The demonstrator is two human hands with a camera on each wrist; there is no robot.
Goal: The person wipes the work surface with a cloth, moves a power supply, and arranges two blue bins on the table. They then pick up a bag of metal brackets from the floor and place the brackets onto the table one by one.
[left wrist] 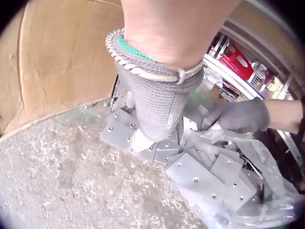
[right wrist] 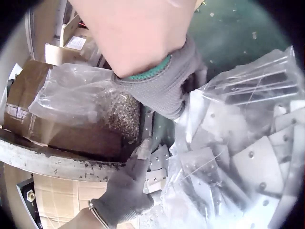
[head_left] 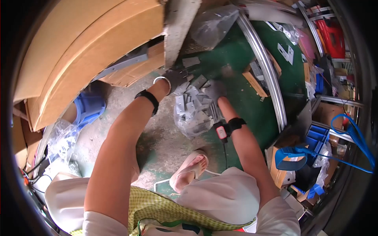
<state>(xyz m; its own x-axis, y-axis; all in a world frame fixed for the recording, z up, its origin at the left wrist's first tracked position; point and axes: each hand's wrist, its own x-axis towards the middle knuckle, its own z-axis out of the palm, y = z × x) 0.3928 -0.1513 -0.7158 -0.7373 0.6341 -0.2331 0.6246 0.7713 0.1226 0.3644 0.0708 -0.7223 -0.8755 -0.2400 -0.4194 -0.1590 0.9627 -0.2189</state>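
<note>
A clear plastic bag (head_left: 195, 128) on the floor is filled with grey metal plates (left wrist: 195, 176) that have small holes. My left hand (head_left: 176, 80), in a grey knit glove, reaches down to loose plates (left wrist: 119, 129) beside the bag. In the right wrist view this left hand (right wrist: 124, 191) has its finger and thumb spread apart, fingertips right at those plates. My right hand (head_left: 214, 90), also gloved, is at the bag's opposite side. Its fingers curl at the plastic rim in the right wrist view, where the right hand (right wrist: 164, 86) grips the bag's edge.
Cardboard (head_left: 90, 47) and a pale post (head_left: 179, 31) stand at the left and front. A metal rail (head_left: 264, 67) crosses on the right, beside a small box of parts (head_left: 256, 78). A blue bin (head_left: 88, 108) lies left; my sandalled foot (head_left: 189, 171) is close behind the bag.
</note>
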